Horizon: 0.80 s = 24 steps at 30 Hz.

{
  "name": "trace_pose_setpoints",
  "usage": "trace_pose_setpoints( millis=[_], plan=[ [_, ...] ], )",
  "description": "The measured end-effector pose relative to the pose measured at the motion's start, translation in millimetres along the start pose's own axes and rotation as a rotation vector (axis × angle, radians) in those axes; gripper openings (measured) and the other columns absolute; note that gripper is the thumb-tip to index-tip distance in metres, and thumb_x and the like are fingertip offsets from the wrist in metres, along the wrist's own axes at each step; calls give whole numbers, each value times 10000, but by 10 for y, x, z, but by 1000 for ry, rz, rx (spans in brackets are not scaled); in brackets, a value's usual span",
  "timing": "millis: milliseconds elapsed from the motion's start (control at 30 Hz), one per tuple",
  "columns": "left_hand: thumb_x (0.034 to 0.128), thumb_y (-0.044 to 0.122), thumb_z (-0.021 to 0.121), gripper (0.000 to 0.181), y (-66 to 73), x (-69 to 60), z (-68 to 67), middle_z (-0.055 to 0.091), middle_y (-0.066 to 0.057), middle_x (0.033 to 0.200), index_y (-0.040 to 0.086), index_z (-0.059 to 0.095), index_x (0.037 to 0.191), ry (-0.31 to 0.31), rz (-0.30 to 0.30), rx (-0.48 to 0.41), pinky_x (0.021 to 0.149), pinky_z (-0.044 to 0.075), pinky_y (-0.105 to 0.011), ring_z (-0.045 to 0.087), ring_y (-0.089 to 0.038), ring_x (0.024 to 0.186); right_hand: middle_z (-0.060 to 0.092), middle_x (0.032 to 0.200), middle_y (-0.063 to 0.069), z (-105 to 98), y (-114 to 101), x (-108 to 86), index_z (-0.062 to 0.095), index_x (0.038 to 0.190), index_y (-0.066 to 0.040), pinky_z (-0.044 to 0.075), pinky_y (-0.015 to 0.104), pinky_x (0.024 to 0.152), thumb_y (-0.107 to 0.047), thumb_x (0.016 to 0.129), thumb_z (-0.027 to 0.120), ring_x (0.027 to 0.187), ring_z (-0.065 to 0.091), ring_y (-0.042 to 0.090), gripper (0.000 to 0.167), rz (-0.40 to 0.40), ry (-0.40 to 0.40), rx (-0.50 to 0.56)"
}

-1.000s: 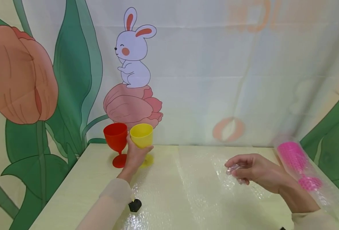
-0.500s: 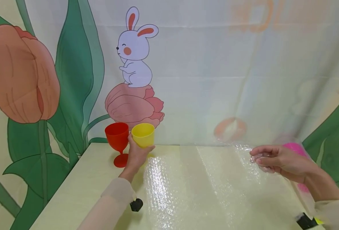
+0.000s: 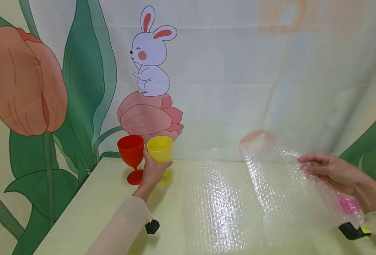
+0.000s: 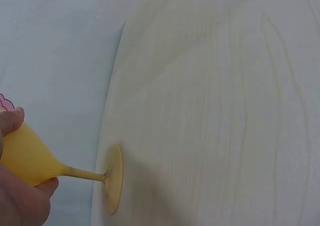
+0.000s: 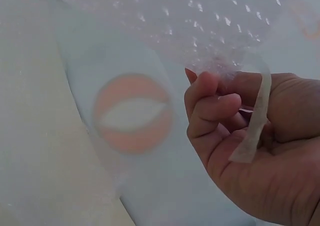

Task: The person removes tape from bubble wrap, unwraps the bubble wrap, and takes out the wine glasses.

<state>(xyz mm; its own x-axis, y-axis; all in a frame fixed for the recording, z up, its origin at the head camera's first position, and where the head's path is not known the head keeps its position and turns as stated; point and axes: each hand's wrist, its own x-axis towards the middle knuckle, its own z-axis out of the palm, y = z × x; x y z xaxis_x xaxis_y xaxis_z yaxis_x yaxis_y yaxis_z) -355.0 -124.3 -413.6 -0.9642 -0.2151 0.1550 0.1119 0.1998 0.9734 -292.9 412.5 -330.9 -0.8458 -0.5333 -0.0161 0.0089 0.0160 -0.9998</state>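
Gripping yellow cup in left hand, pinching bubble wrap in right hand, kinda half-hiding some pink thing just below.

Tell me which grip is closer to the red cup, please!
Left. The left grip holds the yellow cup, right beside the red cup. The right grip is much farther away, toward the right side of the table, pinching the bubble wrap.

Yellow goblet, apparently pink bundle.
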Motion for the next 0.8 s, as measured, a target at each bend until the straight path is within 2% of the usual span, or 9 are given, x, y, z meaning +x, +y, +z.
trace_pose_setpoints(
  millis=[167, 333, 467, 567, 733, 800],
  plan=[
    [892, 38, 789, 980, -21, -2, -27, 394, -102, 1456, 219, 101, 1567, -5, 3, -18, 1183, 331, -531, 419, -317, 1340, 707, 1095, 12, -176, 44, 59, 728, 1233, -139, 591, 244, 747, 64, 1057, 471, 894, 704, 130, 372, 33, 56, -3],
    [887, 48, 797, 972, -35, 8, -19, 405, -94, 1440, 222, 119, 1561, 4, -7, -11, 1176, 337, -539, 426, -313, 1326, 686, 1120, -51, -389, 130, 78, 753, 1186, -213, 582, 232, 754, 21, 1055, 519, 913, 680, 113, 356, 66, 167, -99],
    [881, 50, 803, 976, -28, -1, -19, 407, -84, 1436, 228, 124, 1558, 6, -11, -7, 1181, 329, -534, 432, -306, 1318, 667, 1141, -93, -547, 185, 80, 747, 1169, -279, 581, 234, 764, -17, 1063, 530, 941, 665, 94, 357, 102, 201, -148],
    [878, 46, 804, 979, -18, -3, -27, 404, -83, 1440, 225, 122, 1558, 11, -10, -6, 1182, 327, -530, 429, -304, 1322, 668, 1135, -90, -634, 221, 92, 738, 1172, -292, 586, 243, 757, -34, 1072, 521, 945, 668, 96, 353, 112, 179, -136],
    [881, 54, 807, 984, -19, 3, -30, 406, -74, 1444, 235, 120, 1561, 15, -13, 3, 1181, 329, -537, 432, -301, 1328, 696, 1108, -13, -729, 299, 136, 736, 1208, -259, 602, 275, 751, -20, 1093, 453, 921, 692, 137, 389, 138, 63, -12],
    [882, 56, 806, 983, -23, 3, -29, 406, -69, 1444, 242, 121, 1561, 15, -12, 8, 1183, 327, -539, 433, -297, 1331, 702, 1108, -10, -740, 339, 166, 744, 1201, -259, 601, 276, 760, -11, 1091, 451, 925, 692, 139, 400, 145, 49, 4]
  ],
)
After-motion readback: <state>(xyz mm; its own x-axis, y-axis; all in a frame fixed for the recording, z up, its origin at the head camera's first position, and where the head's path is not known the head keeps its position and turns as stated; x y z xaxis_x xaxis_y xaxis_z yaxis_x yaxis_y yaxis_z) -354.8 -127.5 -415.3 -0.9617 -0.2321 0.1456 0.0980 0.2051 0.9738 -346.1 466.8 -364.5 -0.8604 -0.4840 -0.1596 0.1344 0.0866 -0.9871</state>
